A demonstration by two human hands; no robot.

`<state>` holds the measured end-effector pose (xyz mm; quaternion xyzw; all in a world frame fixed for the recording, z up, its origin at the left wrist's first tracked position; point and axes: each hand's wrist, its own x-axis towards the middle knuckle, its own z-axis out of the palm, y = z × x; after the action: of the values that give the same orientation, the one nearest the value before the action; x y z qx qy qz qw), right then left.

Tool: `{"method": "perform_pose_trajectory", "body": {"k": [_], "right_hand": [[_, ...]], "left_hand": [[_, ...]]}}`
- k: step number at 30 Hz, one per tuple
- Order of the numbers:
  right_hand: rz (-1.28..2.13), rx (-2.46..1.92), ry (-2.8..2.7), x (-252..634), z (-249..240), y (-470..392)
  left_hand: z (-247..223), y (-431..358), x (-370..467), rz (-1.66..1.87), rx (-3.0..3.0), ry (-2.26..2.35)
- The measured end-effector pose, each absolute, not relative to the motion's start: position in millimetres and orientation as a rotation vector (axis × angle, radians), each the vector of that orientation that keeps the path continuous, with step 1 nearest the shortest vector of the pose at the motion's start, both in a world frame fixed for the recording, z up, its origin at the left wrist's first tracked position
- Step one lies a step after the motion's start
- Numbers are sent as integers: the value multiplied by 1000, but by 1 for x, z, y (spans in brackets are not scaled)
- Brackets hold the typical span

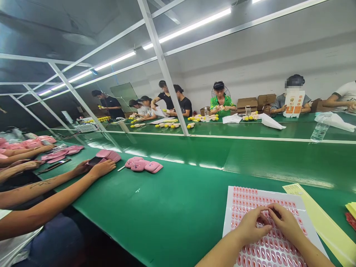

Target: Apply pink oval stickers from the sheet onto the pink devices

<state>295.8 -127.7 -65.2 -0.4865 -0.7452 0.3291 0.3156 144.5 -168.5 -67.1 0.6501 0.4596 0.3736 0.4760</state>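
A white sheet covered in rows of small pink oval stickers [244, 200] lies on the green table in front of me. Over it, my left hand [251, 225] and my right hand [287, 224] meet with their fingertips close together. Both hands have bent fingers in a pinch. Whatever sits between the fingertips is too small or too hidden to make out. My forearms and hands cover part of the sheet. Along its right side a pale yellow strip of paper [324, 218] runs at a slant.
Yellow pieces with a red packet [350, 220] lie at the right edge. Pink padded pouches [143, 165] sit to the left, near co-workers' hands [102, 168]. Beyond the conveyor [250, 155], people work at another bench; a water bottle [321, 128] stands there.
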Motion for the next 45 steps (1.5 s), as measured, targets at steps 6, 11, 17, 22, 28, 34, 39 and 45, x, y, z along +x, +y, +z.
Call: {"method": "perform_pose_trajectory", "body": {"k": [6,11,17,22,28,34,39,45], "right_hand": [[870,-1286,-1956,295,-65,-127],[872,-1267,-1972,294,-61,-128],[851,-1280,-1963,294,-59,-129],[821,-1283,-1973,293,-60,-129],[817,-1288,-1976,294,-60,-130],[812,-1287,-1994,294,-62,-129],[818,-1285,-1989,293,-61,-129],[841,-1283,-1993,294,-59,-131]], "left_hand": [[-67,-169,145,926,1592,1112],[-68,-169,144,914,1603,1117],[-68,-169,144,905,1615,1120],[-67,-169,143,901,1631,1125],[-67,-169,143,895,1653,1124],[-69,-169,142,907,1661,1115],[-73,-168,142,912,1674,1109],[-73,-168,142,908,1683,1107]]}}
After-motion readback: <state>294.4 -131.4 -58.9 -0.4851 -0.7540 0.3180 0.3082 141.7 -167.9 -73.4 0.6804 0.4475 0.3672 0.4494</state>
